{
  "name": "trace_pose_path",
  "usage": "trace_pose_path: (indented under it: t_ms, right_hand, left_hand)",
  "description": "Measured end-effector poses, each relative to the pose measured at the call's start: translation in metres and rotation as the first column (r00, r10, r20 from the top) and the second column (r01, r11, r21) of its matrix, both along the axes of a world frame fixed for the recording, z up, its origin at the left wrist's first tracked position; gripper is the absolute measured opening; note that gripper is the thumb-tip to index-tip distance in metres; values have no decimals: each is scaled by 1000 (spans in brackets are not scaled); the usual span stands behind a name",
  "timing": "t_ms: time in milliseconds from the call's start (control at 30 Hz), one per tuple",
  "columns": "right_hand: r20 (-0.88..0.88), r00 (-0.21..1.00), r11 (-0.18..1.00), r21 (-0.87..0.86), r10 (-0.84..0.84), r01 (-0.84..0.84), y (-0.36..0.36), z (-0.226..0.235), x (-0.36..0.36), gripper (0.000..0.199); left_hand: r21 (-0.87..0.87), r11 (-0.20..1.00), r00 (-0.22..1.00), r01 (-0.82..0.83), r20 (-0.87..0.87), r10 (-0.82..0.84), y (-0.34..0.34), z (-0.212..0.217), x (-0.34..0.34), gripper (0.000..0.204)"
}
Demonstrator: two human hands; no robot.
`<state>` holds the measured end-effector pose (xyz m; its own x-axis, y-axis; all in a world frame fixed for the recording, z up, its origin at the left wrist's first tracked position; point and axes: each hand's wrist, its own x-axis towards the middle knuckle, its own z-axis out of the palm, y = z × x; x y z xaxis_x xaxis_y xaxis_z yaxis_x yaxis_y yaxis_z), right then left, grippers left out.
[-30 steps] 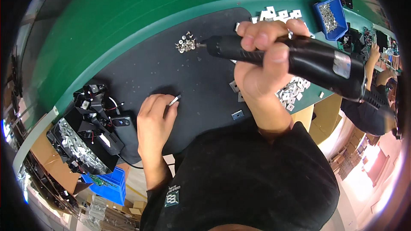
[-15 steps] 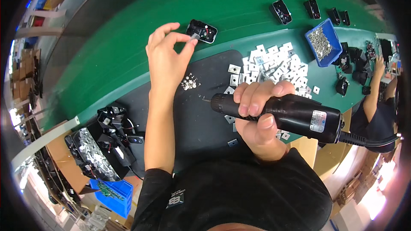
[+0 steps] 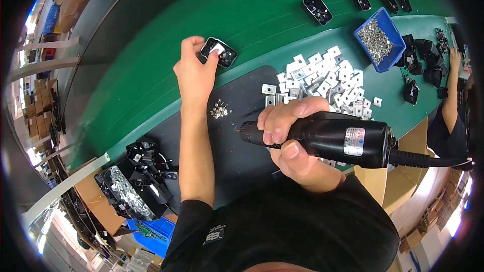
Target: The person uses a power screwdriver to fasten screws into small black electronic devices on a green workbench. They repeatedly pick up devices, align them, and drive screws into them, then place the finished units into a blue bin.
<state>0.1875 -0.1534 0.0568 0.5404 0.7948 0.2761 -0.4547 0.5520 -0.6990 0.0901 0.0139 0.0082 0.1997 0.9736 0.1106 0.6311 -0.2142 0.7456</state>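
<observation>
My left hand (image 3: pixel 195 73) is closed at the left end of a small black plastic housing (image 3: pixel 230 60) on the green surface. Its fingers lie by the outer edge, and the thumb reaches inside onto a small pale metal plate (image 3: pixel 218 48). Wires show inside the housing. My right hand (image 3: pixel 292 138) is wrapped round a black corded electric screwdriver (image 3: pixel 327 138), held level above the table with its bit toward the left. Below the bit's tip and nearer my left forearm lies a little heap of screws (image 3: pixel 220 110) on the black mat (image 3: pixel 201 146).
Square metal plates (image 3: pixel 322 78) are heaped right of the mat. Beyond them stands a blue bin (image 3: pixel 390 63) of small metal parts. More black housings (image 3: pixel 317 9) line the far right. At left is a box of metal pieces (image 3: pixel 126 189). Another person's arm (image 3: pixel 452 85) reaches in at right.
My left hand has lowered the small plate into the black housing and its thumb now rests on it. The housing sits lower and farther left in view. The screwdriver stays in my right hand.
</observation>
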Motion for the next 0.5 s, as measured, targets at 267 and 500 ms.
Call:
trace_pose_path:
  t_ms: [267,500]
  right_hand:
    - [-9,996,995,56,87,-86,0,-3,4,43]
    - [7,999,999,25,45,-45,-4,-1,-13,49]
  left_hand:
    - [151,976,979,160,-150,-137,-30,43,-51,22]
    - [-64,990,956,123,-259,-136,-138,29,-119,28]
